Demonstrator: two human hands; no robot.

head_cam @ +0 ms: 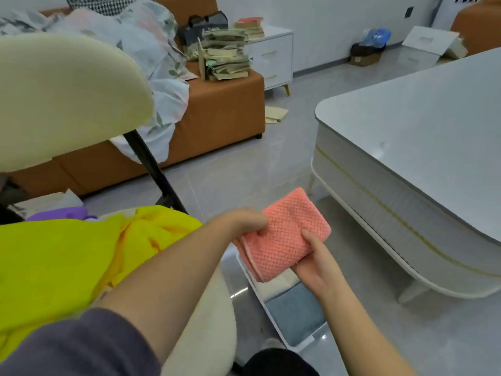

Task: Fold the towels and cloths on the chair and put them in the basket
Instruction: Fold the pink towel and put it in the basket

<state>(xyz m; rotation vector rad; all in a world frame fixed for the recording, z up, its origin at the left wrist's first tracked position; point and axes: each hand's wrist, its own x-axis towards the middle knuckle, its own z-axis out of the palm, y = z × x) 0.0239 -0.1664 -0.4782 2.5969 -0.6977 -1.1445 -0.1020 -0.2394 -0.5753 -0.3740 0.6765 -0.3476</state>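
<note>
A folded salmon-pink waffle cloth [284, 234] hangs in the air above the white basket [273, 324] on the floor. My left hand [244, 221] pinches its left edge, and my right hand [314, 264] holds it from below at the right, thumb on top. Inside the basket lies a folded blue-grey towel [295, 313]. On the cream chair [208, 321] at the left sits a crumpled yellow cloth [81, 256], with a purple thing [59, 213] partly hidden behind it.
A large grey-white table [423, 147] stands at the right, close to the basket. An orange sofa [217, 115] with bedding and stacked papers runs along the back. Grey tiled floor [244, 169] lies between them. The chair's backrest [67, 99] rises at upper left.
</note>
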